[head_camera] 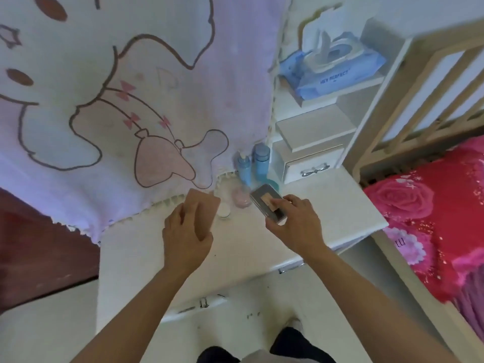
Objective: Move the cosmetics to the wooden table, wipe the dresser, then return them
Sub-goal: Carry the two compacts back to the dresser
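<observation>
On the white dresser top (327, 205) stand two blue bottles (244, 167) (262, 159) near the back, with a pink jar (242, 197) and a small white jar (224, 212) in front of them. My right hand (296, 224) grips a grey rectangular compact (265, 200) just above the surface. A teal lid (275, 183) shows partly behind the compact. My left hand (190, 229) hovers beside the white jar with fingers curled; whether it touches the jar is unclear.
A lilac cartoon cloth (117, 100) hangs over the dresser's mirror and left side. A blue wet-wipe pack (332, 69) lies on the upper shelf, above a small drawer unit (311, 166). A bed with a red floral cover (432, 218) stands to the right.
</observation>
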`<state>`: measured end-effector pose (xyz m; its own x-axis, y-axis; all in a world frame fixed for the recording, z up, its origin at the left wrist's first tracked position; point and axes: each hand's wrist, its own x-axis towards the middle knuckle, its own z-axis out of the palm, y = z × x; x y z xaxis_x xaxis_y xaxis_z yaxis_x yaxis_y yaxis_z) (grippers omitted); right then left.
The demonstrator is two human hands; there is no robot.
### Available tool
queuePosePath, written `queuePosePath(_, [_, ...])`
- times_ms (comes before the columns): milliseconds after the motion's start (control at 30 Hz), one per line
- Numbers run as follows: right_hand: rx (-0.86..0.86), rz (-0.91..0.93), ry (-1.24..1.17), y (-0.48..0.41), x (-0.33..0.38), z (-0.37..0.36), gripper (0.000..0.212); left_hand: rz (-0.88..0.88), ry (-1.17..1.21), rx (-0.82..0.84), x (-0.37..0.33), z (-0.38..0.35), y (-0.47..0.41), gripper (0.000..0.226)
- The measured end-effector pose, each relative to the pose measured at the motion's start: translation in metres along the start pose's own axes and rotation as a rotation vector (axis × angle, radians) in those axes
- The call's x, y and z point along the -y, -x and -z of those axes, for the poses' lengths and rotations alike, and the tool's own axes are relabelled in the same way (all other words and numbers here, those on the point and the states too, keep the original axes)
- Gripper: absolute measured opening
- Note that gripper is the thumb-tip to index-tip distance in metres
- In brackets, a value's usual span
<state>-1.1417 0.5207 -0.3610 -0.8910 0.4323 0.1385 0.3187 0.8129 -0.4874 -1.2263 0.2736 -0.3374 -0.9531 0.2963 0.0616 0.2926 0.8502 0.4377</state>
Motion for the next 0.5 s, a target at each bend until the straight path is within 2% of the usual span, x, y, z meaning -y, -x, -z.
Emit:
queuePosePath(233, [0.211,0.2,-0.036,-0.048,0.037,-0.06,0.047,0.28,0.002,-0.005,0.046,-0.008,-0.002,0.082])
queuePosePath(500, [0.369,0.286,0.005,-0.077,0.094,-0.137,0.045,0.373,-0.011,0.146,0.125,-0.029,-0.037,0.087])
